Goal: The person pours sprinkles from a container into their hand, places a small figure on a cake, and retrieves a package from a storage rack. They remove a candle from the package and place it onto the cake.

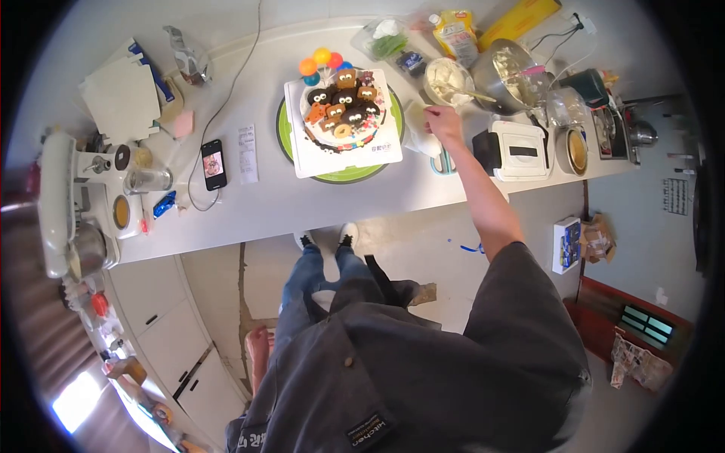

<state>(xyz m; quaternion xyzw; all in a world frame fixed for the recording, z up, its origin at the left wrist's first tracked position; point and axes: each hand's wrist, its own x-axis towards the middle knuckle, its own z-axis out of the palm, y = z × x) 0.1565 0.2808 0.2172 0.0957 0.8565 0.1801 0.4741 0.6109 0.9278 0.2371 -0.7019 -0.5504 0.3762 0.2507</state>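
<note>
My right hand point(444, 125) is stretched over the counter with its fingers closed at the top of a white piping bag point(418, 138). Scissors with light blue handles point(442, 163) lie just below that hand. To its left is a round cake point(343, 113) topped with dark and brown eyed cookies, colourful balls and sprinkles. A white square board point(308, 164) carries the cake, on a green turntable point(284, 127). Low beside my body hangs my left hand point(259, 346), away from the counter; its fingers cannot be made out.
Behind my right hand stand a bowl of cream point(445, 81) with a spatula and a metal mixing bowl point(507, 72). A white-lidded container point(519, 151) sits to the right. Leftward lie a phone point(214, 164), a receipt point(248, 153), a cable and a stand mixer point(60, 204).
</note>
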